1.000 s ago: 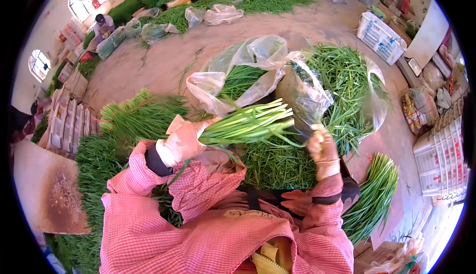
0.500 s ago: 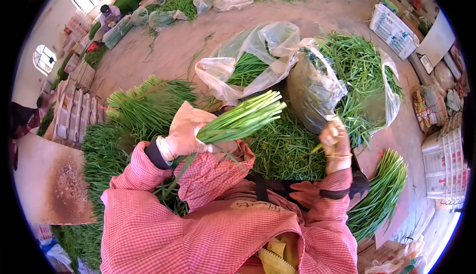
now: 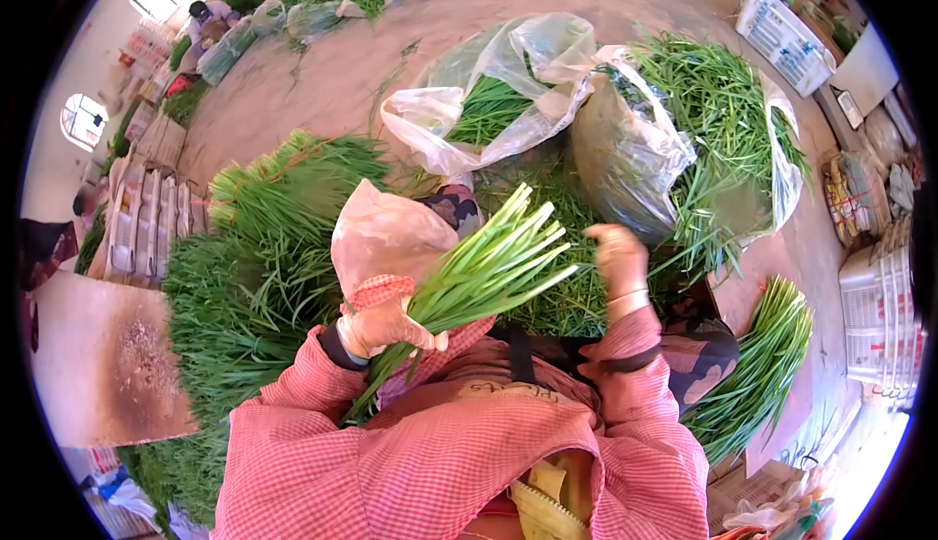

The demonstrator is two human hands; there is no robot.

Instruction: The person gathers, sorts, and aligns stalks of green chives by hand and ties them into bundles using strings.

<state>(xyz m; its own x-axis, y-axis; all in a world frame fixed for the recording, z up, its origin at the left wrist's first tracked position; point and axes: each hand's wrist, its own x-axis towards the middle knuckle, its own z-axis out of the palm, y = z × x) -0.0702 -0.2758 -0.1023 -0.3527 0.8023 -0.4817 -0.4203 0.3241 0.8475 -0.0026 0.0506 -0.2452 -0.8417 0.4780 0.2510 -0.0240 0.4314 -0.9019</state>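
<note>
My left hand [image 3: 391, 327], in a pale glove, is closed around a bunch of garlic chives [image 3: 493, 266]. The pale cut ends fan out to the upper right and the leaves hang below the fist. To the right of those ends is my right hand [image 3: 620, 259], smeared by motion, its fingers looking bent; I cannot tell whether it holds anything. Loose chive leaves and trimmings [image 3: 569, 296] lie below and between my hands. Beyond the right hand stands a plastic bag [image 3: 630, 164], with a big heap of loose leaves [image 3: 718, 134] beside it.
Stacked chives [image 3: 234, 296] and a tied bundle [image 3: 293, 178] lie at the left. Another bundle [image 3: 757, 364] rests on the right. An open clear bag [image 3: 430, 144] with greens stands ahead. White crates [image 3: 787, 40] line the right side. A person [image 3: 207, 27] sits far back left.
My left hand has lowered and turned the bunch, its pale ends now spread wider. My right hand has moved left and up, away from the bag's base towards the bunch.
</note>
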